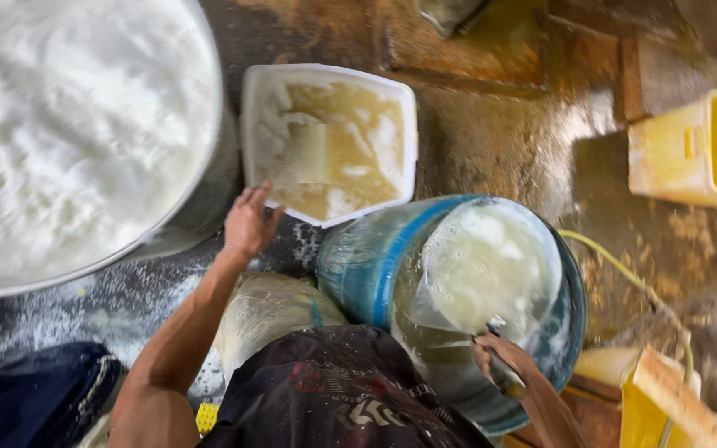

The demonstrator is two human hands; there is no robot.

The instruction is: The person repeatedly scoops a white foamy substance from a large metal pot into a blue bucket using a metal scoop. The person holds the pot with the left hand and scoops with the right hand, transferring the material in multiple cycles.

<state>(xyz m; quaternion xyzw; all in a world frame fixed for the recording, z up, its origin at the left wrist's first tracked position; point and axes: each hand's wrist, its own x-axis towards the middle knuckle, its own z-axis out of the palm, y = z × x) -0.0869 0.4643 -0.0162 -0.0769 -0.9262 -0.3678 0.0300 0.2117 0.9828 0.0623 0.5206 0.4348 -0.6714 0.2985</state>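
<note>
The biggest thing in view is the wide metal vat at ten o'clock, its rim curving through the upper left and its whole inside filled with white foam. Next in size is the blue barrel at five o'clock, round and streaked with pale residue, with a milky, cloudy liquid lying inside it; it stands just beside the person's body and close against the square tub. That white square tub sits at twelve o'clock, between vat and barrel, holding a yellowish liquid with white clumps and froth floating on top. A yellow bucket stands well apart at two o'clock on the wet brown floor, and a thin yellowish hose runs from the barrel's far side toward four o'clock. The left hand reaches forward at about eleven o'clock from the body, its fingers spread and loose, holding nothing; its fingertips rest at the near rim of the square tub, at the tub's seven o'clock corner. The right hand is at five o'clock, curled tight around a dark handle at the barrel's near rim, the tool's pale end poking into the barrel just above the knuckles; the milky liquid lies directly beyond that grip, toward twelve o'clock from it.
</note>
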